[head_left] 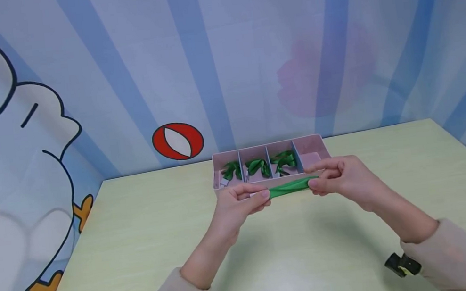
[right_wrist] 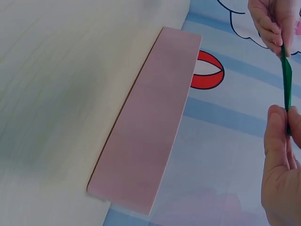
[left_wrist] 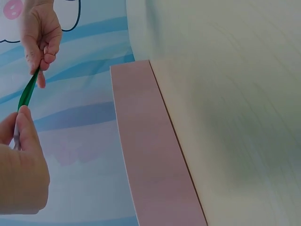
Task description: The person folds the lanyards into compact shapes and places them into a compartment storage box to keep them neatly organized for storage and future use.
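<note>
A strip of green satin ribbon is stretched nearly level between both hands, in front of the pink divided box. My left hand pinches its left end between thumb and fingers, where a bit of white shows. The right end is pinched by my right hand, which overlaps the box's front right corner. In the left wrist view the ribbon looks narrow and slightly twisted; the right wrist view shows the ribbon edge-on between the fingertips.
Green ribbon bundles lie in the box's three left compartments, some with white tags. Pink floor shows in the right compartment. The box stands at the back of the pale table, close to a blue striped backdrop with cartoon figures.
</note>
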### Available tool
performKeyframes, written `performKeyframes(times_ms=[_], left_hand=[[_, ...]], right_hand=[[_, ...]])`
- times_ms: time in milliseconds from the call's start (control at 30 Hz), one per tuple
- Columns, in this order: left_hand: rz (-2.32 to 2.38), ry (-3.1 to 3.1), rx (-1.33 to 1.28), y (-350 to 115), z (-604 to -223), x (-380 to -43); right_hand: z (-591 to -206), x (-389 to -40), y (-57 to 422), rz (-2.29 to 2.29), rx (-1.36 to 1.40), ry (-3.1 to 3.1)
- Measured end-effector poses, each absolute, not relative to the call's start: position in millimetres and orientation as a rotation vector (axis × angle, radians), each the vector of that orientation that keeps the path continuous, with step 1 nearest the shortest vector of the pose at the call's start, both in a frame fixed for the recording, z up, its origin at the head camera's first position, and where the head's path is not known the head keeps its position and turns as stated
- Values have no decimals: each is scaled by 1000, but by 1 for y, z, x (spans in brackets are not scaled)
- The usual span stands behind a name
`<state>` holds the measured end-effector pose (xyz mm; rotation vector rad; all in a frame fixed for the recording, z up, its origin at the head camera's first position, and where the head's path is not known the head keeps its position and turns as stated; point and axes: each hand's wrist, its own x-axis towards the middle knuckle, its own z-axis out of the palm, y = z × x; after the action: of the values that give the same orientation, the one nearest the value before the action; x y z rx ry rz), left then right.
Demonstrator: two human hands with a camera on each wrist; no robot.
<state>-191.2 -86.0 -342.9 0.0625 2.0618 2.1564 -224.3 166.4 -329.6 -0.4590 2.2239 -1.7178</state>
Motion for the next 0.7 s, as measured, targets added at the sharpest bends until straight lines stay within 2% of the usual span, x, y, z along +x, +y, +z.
performKeyframes(times_ms=[367, 700], left_hand=[[2103, 2057, 57, -76, -348, -190], [2048, 2110, 47, -62, -342, -185]], right_hand=[[-333, -220, 167, -1594, -396, 2408], [-329, -207, 162, -1407, -546, 2730]])
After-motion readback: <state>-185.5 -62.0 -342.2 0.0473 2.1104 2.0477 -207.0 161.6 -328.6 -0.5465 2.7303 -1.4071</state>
